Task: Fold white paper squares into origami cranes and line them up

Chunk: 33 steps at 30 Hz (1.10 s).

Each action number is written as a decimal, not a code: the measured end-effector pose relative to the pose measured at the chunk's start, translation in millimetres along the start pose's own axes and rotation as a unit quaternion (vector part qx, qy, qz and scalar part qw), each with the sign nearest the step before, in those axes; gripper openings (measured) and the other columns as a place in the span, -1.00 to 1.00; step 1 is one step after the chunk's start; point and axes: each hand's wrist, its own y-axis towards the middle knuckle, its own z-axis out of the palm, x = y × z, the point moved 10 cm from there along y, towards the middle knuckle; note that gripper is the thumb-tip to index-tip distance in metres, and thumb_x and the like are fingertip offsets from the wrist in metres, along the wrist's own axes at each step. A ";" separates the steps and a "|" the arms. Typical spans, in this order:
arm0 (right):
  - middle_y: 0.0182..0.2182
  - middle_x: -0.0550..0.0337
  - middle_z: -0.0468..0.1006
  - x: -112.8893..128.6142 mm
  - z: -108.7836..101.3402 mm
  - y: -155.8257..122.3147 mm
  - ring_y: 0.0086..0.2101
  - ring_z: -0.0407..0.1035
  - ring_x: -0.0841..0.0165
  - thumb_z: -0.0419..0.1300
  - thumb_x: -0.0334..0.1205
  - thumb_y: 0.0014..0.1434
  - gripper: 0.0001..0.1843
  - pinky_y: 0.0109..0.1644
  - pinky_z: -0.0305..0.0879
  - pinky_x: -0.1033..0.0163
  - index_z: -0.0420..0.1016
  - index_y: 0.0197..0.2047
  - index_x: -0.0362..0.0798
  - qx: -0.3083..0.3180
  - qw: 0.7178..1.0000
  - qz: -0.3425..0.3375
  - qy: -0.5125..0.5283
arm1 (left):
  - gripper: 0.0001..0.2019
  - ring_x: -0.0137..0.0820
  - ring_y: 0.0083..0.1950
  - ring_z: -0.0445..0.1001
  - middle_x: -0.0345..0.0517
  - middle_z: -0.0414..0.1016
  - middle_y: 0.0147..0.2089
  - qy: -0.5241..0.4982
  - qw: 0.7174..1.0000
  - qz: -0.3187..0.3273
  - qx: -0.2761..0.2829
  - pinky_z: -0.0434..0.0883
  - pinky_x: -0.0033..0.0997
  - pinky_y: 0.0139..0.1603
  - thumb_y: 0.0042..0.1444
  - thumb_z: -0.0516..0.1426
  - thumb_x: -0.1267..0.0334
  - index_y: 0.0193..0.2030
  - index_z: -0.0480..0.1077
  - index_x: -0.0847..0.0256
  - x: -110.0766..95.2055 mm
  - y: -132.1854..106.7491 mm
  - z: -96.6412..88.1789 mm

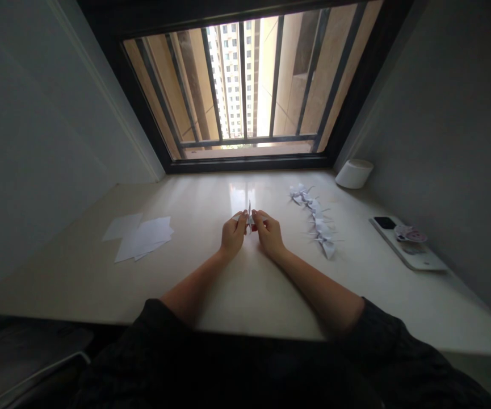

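A row of white origami cranes (314,218) lies on the pale surface (194,199), with loose white paper sheets (140,237) on the left. A black phone (385,222) rests on a white tray (411,255), near a white cylinder (355,173) below the barred window (243,85).

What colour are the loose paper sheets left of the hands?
The paper sheets are white, best seen in the head view.

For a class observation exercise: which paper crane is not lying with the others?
The paper crane pinched between the left hand and right hand; the others lie in a row.
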 end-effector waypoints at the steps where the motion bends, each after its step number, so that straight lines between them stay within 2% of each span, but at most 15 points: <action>1: -0.61 0.27 0.37 -2.0 1.2 0.7 -0.52 0.31 0.38 -0.06 0.17 0.17 -0.55 -0.40 0.22 0.29 0.28 -0.52 0.00 0.002 1.000 0.008 0.028 | -0.58 -0.53 -0.56 0.21 -0.29 0.18 -0.62 -0.016 1.000 -0.003 -0.001 0.19 -0.50 -0.47 0.20 -0.12 -0.04 -0.55 0.17 0.21 0.7 0.5 0.2; 7: -0.64 0.27 0.34 -5.2 4.3 3.5 -0.55 0.28 0.41 -0.03 0.16 0.16 -0.54 -0.40 0.24 0.29 0.28 -0.56 -0.01 0.005 0.995 0.022 0.095 | -0.58 -0.54 -0.57 0.18 -0.29 0.15 -0.62 -0.070 0.997 -0.018 -0.008 0.18 -0.50 -0.49 0.19 -0.11 -0.04 -0.55 0.16 0.21 3.6 1.3 0.2; 12: -0.66 0.27 0.32 -3.5 3.6 3.1 -0.54 0.27 0.39 -0.06 0.21 0.15 -0.51 -0.40 0.25 0.29 0.26 -0.56 0.00 0.004 0.996 0.033 0.083 | -0.57 -0.53 -0.57 0.19 -0.28 0.15 -0.64 -0.067 0.997 -0.022 -0.014 0.17 -0.50 -0.50 0.19 -0.11 -0.04 -0.57 0.17 0.22 1.9 0.7 -1.7; 33: -0.65 0.25 0.31 -3.9 4.8 3.6 -0.56 0.23 0.40 -0.07 0.22 0.15 -0.48 -0.40 0.23 0.28 0.28 -0.56 -0.01 0.000 0.994 0.043 0.097 | -0.54 -0.52 -0.59 0.18 -0.28 0.12 -0.66 -0.056 0.997 -0.030 -0.048 0.18 -0.47 -0.50 0.20 -0.14 -0.06 -0.60 0.13 0.19 0.0 -0.6 -7.9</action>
